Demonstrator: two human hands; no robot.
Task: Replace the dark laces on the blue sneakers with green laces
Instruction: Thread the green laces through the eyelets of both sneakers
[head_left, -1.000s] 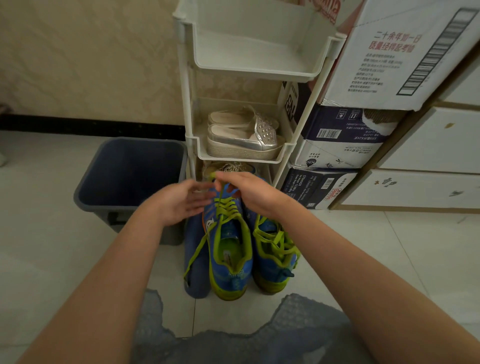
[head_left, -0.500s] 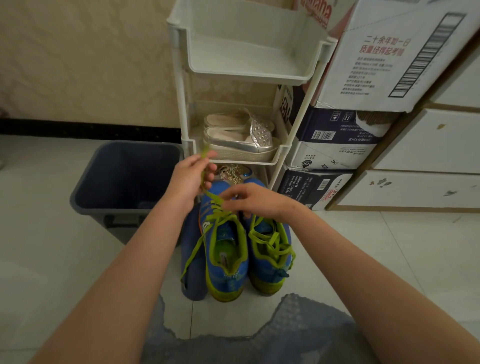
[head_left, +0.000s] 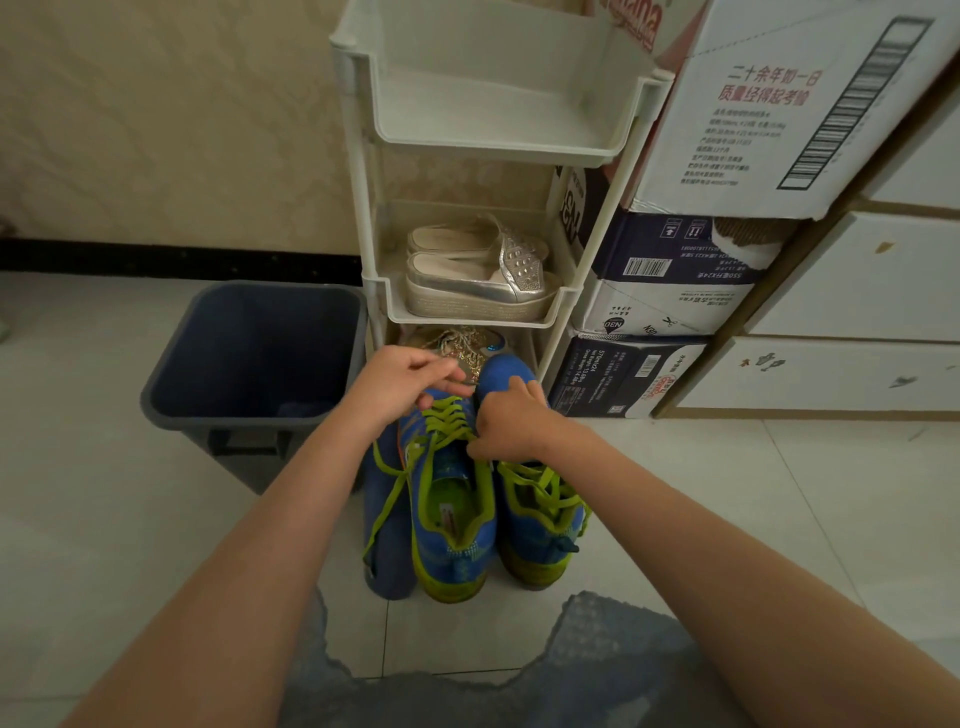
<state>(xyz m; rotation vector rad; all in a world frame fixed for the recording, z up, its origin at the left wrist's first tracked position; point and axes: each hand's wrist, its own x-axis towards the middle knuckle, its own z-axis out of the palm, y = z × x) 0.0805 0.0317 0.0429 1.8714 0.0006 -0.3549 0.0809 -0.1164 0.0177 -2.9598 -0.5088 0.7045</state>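
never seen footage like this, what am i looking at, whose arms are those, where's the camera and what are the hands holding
There is no machine here. These are a person's two bare arms, filmed by a wide-angle camera worn on their head and looking forward and down, so the arms reach in from the bottom edge. Two blue sneakers stand on the tiled floor: the sneaker being laced and the second sneaker. Both are threaded in green. The left hand and right hand seem to pinch the green lace near the toe end. Beside the sneakers is a grey bin. Behind them is a white rack holding silver shoes, with stacked cardboard boxes next to it.
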